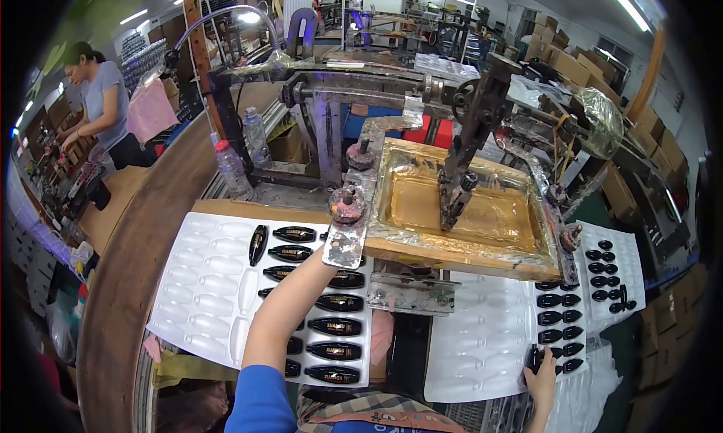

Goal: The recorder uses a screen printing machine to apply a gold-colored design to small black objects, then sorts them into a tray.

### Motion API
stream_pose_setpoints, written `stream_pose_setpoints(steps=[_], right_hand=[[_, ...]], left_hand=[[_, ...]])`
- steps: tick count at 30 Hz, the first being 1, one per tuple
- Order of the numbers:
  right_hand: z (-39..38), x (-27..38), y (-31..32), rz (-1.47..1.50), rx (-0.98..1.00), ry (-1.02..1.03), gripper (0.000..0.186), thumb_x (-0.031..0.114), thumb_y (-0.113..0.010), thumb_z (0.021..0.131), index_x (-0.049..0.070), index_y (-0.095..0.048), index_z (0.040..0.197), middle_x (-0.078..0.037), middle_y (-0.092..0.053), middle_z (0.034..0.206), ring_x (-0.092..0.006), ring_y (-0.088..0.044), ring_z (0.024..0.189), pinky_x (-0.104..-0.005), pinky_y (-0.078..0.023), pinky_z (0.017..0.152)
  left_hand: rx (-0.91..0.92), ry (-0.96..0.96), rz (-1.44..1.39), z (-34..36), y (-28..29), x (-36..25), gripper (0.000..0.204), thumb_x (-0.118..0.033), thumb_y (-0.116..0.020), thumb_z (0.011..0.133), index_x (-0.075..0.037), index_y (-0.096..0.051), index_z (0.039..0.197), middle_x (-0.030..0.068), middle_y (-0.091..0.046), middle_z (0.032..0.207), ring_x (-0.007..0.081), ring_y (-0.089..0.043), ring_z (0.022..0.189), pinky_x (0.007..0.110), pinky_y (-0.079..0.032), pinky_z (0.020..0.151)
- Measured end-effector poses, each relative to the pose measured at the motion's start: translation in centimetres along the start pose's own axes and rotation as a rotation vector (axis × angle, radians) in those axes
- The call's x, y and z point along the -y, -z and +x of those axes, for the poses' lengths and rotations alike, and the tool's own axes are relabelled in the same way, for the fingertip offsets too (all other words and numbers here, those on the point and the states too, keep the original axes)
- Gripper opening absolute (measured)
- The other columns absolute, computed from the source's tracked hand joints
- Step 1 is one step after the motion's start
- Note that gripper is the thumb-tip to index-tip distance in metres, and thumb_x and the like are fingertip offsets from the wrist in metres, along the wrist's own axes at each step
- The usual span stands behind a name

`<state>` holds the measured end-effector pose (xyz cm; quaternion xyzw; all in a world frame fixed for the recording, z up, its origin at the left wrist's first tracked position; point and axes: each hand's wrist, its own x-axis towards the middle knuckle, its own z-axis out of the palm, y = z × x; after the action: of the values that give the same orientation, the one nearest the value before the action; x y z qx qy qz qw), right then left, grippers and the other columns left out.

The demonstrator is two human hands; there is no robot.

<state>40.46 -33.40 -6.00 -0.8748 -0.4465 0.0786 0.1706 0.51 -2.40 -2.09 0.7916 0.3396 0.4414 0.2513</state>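
Observation:
My left forearm reaches up from the bottom, its hand hidden under the screen-printing machine's metal bracket, beside the wooden screen frame. Below and left lies a white moulded tray holding several glossy black oval pieces with gold print. At the lower right my right hand has its fingers closed on a black piece at the edge of another white tray, where rows of smaller black pieces lie.
A further tray with black pieces is at the right. Two plastic bottles stand behind the left tray. A curved wooden bench runs along the left, where another person works. Stacked cardboard boxes fill the back right.

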Motion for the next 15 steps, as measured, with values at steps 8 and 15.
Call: stream_pose_setpoints(steps=[8, 15], right_hand=[[5.5, 10.2, 1.8, 0.441, -0.104, 0.577, 0.039, 0.009, -0.055, 0.077, 0.003, -0.046, 0.114, -0.014, -0.042, 0.116, -0.0230, -0.042, 0.107, -0.0273, -0.038, 0.083], [6.6, 24.4, -0.2, 0.545, 0.191, 0.794, 0.044, 0.021, -0.069, 0.069, 0.000, -0.053, 0.104, -0.012, -0.053, 0.103, -0.0215, -0.048, 0.101, -0.0305, -0.037, 0.085]], left_hand=[[-0.085, 0.238, -0.598, 0.6, 2.5, -0.3, 0.019, -0.006, -0.052, 0.077, -0.001, -0.056, 0.095, 0.0068, -0.059, 0.089, 0.0138, -0.055, 0.081, 0.025, -0.044, 0.071], [-0.613, 0.374, -0.372, -8.2, 10.1, -0.6, 0.015, -0.011, -0.056, 0.082, 0.000, -0.060, 0.091, 0.0010, -0.058, 0.081, 0.0058, -0.051, 0.071, 0.018, -0.041, 0.065]])
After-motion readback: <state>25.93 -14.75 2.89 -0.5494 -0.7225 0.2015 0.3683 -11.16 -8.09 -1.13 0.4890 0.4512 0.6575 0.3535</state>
